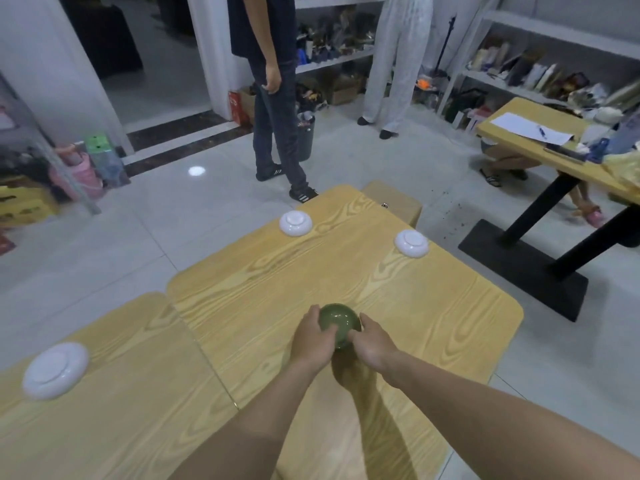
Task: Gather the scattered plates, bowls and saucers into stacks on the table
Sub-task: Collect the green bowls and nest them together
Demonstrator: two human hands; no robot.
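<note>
A green bowl turned upside down is held between both my hands above the middle of the wooden table. My left hand grips its left side and my right hand grips its right side. Three white dishes lie upside down: one at the table's far left edge, one at the far right, and a larger one on the adjoining table at my left.
A wooden stool stands beyond the table's far end. Two people stand on the tiled floor past it, near a black bin. Another table with papers stands at the right, with cluttered shelves behind.
</note>
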